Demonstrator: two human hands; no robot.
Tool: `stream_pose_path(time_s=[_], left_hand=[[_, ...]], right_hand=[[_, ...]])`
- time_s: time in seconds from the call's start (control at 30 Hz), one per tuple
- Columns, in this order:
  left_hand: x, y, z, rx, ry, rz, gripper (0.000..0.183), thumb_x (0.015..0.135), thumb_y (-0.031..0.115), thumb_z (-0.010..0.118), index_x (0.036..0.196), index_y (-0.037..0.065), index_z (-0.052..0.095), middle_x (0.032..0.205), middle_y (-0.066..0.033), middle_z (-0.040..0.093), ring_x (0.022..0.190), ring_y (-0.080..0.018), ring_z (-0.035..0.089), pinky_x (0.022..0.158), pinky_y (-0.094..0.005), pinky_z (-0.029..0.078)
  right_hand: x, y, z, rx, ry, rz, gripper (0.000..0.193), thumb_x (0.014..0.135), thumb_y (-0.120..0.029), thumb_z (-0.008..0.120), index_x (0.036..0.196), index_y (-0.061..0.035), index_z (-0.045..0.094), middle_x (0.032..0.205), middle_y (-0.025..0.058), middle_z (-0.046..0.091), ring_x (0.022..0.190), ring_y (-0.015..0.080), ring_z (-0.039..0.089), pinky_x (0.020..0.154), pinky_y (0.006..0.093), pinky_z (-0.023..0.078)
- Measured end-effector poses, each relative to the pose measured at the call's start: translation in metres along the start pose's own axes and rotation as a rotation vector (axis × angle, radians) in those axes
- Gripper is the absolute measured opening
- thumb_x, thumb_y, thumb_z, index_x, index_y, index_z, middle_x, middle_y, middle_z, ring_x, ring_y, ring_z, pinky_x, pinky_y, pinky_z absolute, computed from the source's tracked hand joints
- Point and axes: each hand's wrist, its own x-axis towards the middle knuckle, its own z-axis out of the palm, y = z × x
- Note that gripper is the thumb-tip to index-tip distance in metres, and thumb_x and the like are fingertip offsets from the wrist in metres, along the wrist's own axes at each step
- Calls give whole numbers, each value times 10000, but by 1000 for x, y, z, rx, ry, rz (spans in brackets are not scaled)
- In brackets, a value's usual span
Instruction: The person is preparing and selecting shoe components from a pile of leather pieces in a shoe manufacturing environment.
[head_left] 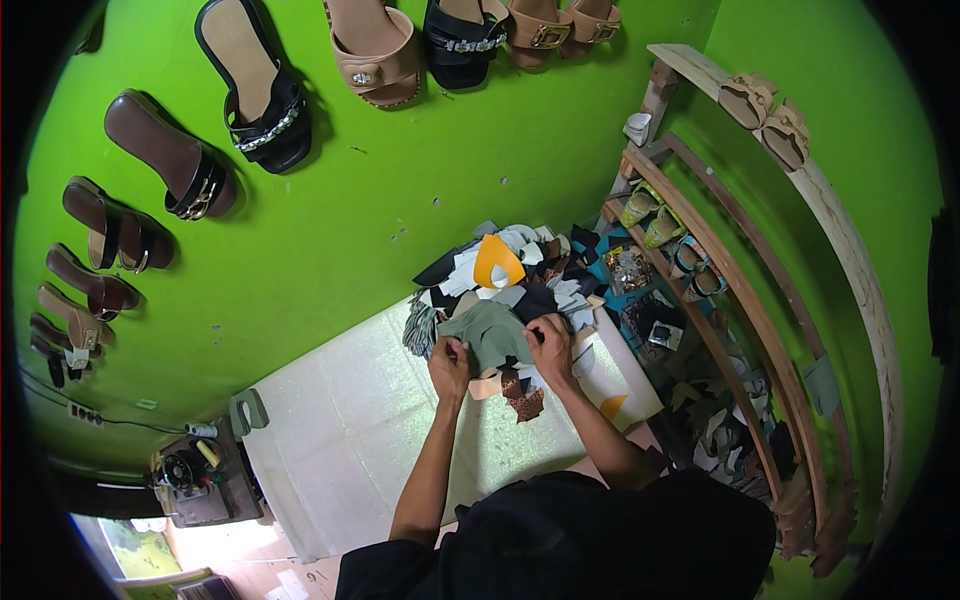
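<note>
Forearms stretched forward over a pale counter [340, 420], our left hand [450, 370] and right hand [549, 348] flank a green sheet of material [490, 335] at the front of a scrap heap [500, 262]. Fingers on both curl partway in; we cannot tell whether either grips the sheet. A green wall [400, 190] backs the counter, a wooden rack [838, 230] stands past its right end, and the widest room lies to our left.

The limp grey-green sheet [492, 332] looks matt and cloth-like; the long white table cover [345, 425], glossy plastic; the pale upper rack rail [860, 260], rough wood.
</note>
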Motion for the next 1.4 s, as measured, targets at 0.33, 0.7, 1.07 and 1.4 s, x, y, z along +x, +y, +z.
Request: stream_pose_path(time_s=[0.33,0.7,1.07,1.4], left_hand=[[-1,6,-2,19,-50,30,286,763,66,798,965,-3,606,890,-118,576,780,-234,560,721,-346,479],[-2,32,-10,286,-15,401,312,765,98,802,1041,10,685,1058,-174,531,991,-333,491,876,-426,416],[-16,109,-62,-228,-141,150,208,899,85,723,1081,15,648,841,-36,661,756,-91,595,694,-259,501],[-86,84,-105,-388,-165,-223,184,902,35,705,1063,25,617,960,-29,593,744,-60,577,612,-205,476]], right_hand=[[5,-5,-4,100,-13,33,123,873,-43,685,978,-15,628,875,122,595,761,280,609,690,371,495],[18,-46,-36,353,-143,37,118,926,-90,642,1011,-12,616,892,95,611,762,204,602,706,316,494],[24,-58,-69,746,-163,149,202,935,-60,641,1125,-22,582,923,28,634,768,68,589,688,235,478],[-21,-61,-62,857,-631,265,233,938,29,598,1163,-28,618,709,-68,420,664,5,393,564,195,318]])
